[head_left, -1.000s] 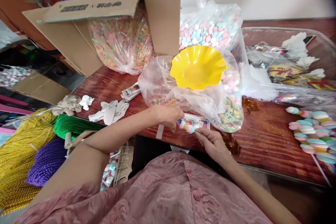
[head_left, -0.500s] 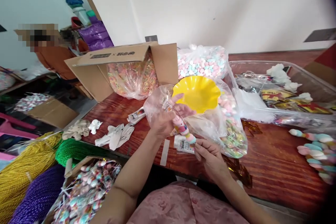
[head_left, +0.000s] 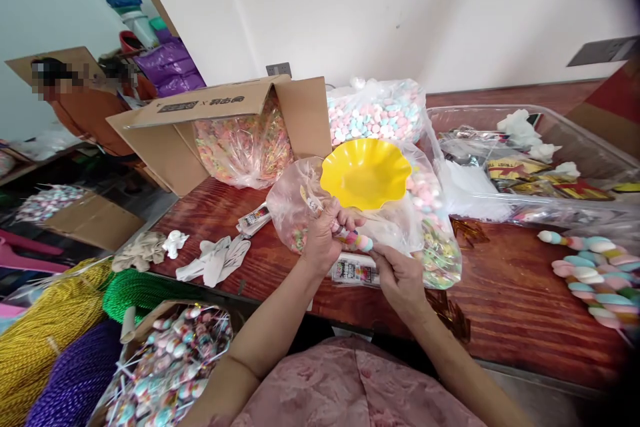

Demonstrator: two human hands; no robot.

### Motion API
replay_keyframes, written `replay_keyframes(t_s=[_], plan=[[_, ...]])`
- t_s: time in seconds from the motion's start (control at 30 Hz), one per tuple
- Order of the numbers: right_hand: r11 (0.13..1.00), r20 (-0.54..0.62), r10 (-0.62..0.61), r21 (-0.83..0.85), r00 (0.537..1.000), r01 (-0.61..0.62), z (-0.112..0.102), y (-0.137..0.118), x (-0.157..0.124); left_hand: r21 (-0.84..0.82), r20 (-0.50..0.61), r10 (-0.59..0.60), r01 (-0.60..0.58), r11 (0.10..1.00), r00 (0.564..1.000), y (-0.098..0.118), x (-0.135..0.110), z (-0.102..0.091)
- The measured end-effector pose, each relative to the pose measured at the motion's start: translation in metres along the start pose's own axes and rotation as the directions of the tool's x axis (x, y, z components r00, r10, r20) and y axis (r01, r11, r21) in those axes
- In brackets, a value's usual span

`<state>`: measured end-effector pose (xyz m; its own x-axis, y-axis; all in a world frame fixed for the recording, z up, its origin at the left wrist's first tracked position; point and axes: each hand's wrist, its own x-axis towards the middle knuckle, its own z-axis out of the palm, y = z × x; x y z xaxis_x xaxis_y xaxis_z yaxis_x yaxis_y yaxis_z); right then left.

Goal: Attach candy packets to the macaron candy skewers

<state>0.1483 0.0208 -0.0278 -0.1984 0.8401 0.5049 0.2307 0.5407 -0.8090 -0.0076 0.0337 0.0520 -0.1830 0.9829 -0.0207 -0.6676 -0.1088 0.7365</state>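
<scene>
My left hand point(head_left: 323, 240) is closed around the upper end of a small skewer of pastel candy pieces point(head_left: 356, 241), held above the table's front edge. My right hand point(head_left: 397, 277) pinches the lower end of the same skewer. Just behind the hands a clear plastic bag of mixed candy point(head_left: 430, 240) lies on the wooden table point(head_left: 510, 307), with a yellow scalloped bowl point(head_left: 365, 172) resting on it. A small printed packet point(head_left: 353, 271) lies flat under my hands.
An open cardboard box point(head_left: 210, 120) holds a bag of coloured ring candy; another bag of pastel candy point(head_left: 375, 117) stands beside it. Finished skewers point(head_left: 590, 273) lie at right, a clear tray point(head_left: 540, 160) behind. Another person point(head_left: 85, 113) is at far left. Cord bundles point(head_left: 55, 340) at lower left.
Both hands lifted the candy skewer off the table toward the bag, then my left hand closed more tightly round its upper end. The view tilted up, showing the wall.
</scene>
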Motion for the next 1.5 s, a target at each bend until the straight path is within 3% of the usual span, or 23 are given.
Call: replay_keyframes(t_s=[0.03, 0.1, 0.17, 0.2, 0.27, 0.43, 0.53, 0.67, 0.77, 0.9, 1.0, 1.07, 1.2, 1.3, 1.5], plan=[[0.969, 0.100, 0.136, 0.192, 0.986, -0.153, 0.004, -0.002, -0.002, -0.009, 0.026, 0.015, -0.014, 1.000, 1.000, 0.001, 0.000, -0.004], [0.770, 0.340, 0.291, 0.471, 0.894, -0.430, 0.011, -0.008, -0.006, -0.037, 0.077, 0.027, -0.024, 0.999, 0.997, 0.005, 0.002, -0.010], [0.586, 0.481, 0.331, 0.569, 0.812, -0.576, 0.015, -0.014, -0.010, -0.054, 0.116, 0.040, -0.033, 0.998, 0.992, 0.004, 0.002, -0.014], [0.547, 0.500, 0.346, 0.580, 0.794, -0.604, 0.017, -0.016, -0.011, -0.048, 0.132, 0.047, -0.041, 0.998, 0.990, 0.002, 0.001, -0.014], [0.584, 0.451, 0.374, 0.564, 0.811, -0.583, 0.020, -0.020, -0.011, 0.010, 0.159, 0.049, -0.051, 0.999, 0.986, -0.008, -0.002, -0.013], [0.918, 0.138, 0.246, 0.286, 0.959, -0.277, 0.021, -0.021, -0.007, 0.164, 0.218, -0.039, 0.002, 0.986, 0.975, -0.029, -0.014, -0.011], [0.969, 0.069, 0.185, 0.155, 0.980, -0.193, 0.017, -0.014, -0.007, 0.142, 0.174, -0.057, 0.032, 0.989, 0.983, -0.019, -0.012, -0.017], [0.996, 0.075, 0.081, 0.022, 0.994, -0.083, 0.013, -0.007, -0.008, 0.077, 0.017, 0.030, -0.031, 0.997, 0.999, 0.002, -0.002, -0.023], [0.998, 0.098, 0.053, -0.024, 0.994, -0.051, 0.016, -0.010, -0.007, 0.075, -0.047, 0.041, -0.037, 0.997, 0.998, 0.002, 0.000, -0.022], [0.957, 0.156, 0.214, 0.162, 0.964, -0.239, 0.027, -0.020, -0.002, -0.010, 0.047, -0.043, 0.044, 0.999, 0.998, -0.020, -0.009, -0.019], [0.805, 0.286, 0.356, 0.389, 0.889, -0.448, 0.032, -0.022, 0.001, -0.073, 0.012, -0.069, 0.069, 0.995, 0.998, -0.029, -0.013, -0.019], [0.751, 0.330, 0.394, 0.423, 0.858, -0.507, 0.029, -0.020, 0.000, -0.109, -0.025, -0.083, 0.080, 0.991, 0.996, -0.026, -0.011, -0.021], [0.857, 0.303, 0.353, 0.275, 0.885, -0.436, 0.015, -0.013, -0.008, -0.179, -0.105, -0.066, 0.047, 0.983, 0.992, -0.015, -0.004, -0.025], [0.906, 0.307, 0.308, 0.194, 0.900, -0.376, 0.012, -0.013, -0.014, -0.164, -0.133, -0.108, 0.086, 0.983, 0.985, -0.018, -0.005, -0.024], [0.895, 0.216, 0.336, 0.231, 0.917, -0.382, 0.032, -0.014, -0.016, -0.132, -0.067, -0.115, 0.106, 0.986, 0.991, -0.038, -0.015, -0.016]])
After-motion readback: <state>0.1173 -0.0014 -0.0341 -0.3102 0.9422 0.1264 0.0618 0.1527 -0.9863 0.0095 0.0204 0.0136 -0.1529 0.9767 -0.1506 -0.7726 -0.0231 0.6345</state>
